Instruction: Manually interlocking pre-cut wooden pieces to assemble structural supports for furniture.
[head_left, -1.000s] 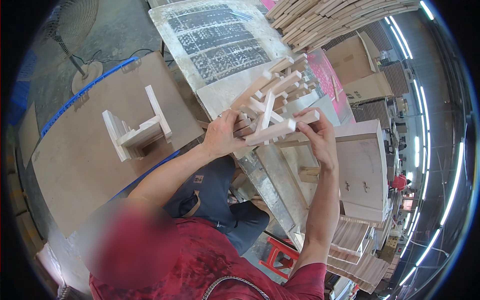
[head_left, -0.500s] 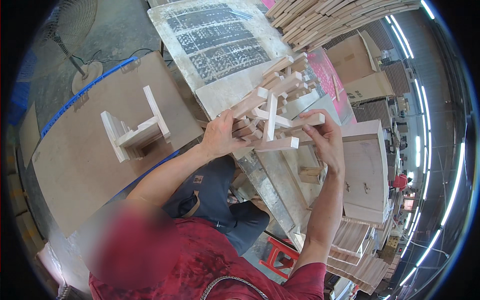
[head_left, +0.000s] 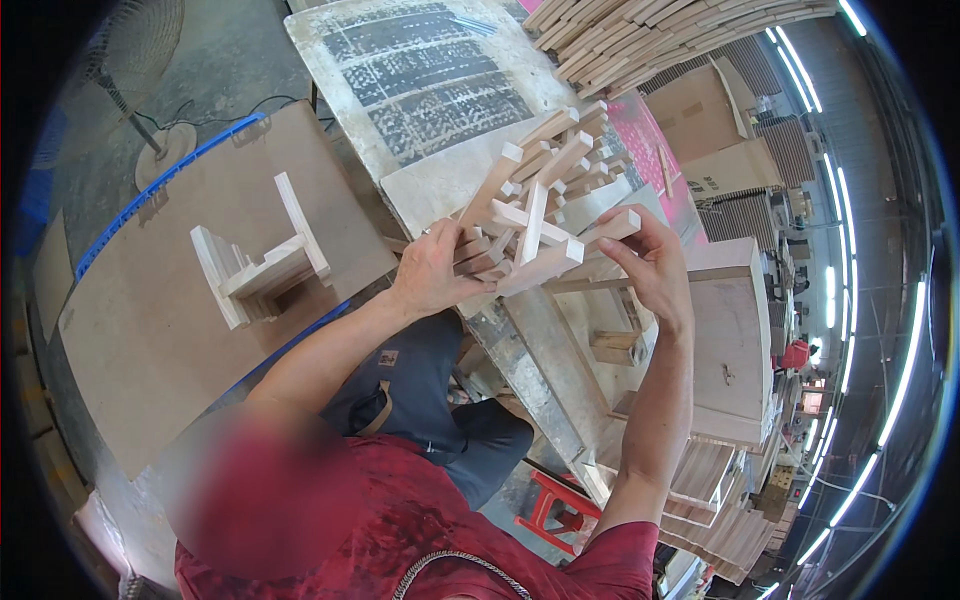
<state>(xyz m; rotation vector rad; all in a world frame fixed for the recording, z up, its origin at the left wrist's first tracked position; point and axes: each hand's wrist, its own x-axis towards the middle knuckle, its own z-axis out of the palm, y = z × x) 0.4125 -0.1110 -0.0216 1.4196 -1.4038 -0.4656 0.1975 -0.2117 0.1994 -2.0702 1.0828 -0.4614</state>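
A jumble of pale wooden frames made of crossed square bars [head_left: 535,220] sits on the workbench in front of me. My left hand [head_left: 430,268] is closed round the left ends of the nearest bars, thumb along the lower one. The fingertips are partly hidden behind the wood. My right hand [head_left: 650,258] pinches the end of a wooden bar [head_left: 612,228] on the right side of the pile, thumb below and fingers behind. Whether both hands grip the same frame, I cannot tell. More bar ends stick up behind.
A brown board [head_left: 150,290] at left bears a nested stack of wooden frames [head_left: 265,262]. The worn bench top [head_left: 430,90] extends beyond the pile. Stacked wood strips [head_left: 640,35] and cardboard boxes [head_left: 700,110] stand behind. A red stool [head_left: 555,505] is below the bench.
The nearest bar between my hands has tilted, its right end shifting up and slightly left. Both hands keep their holds. The whole view has shifted a little.
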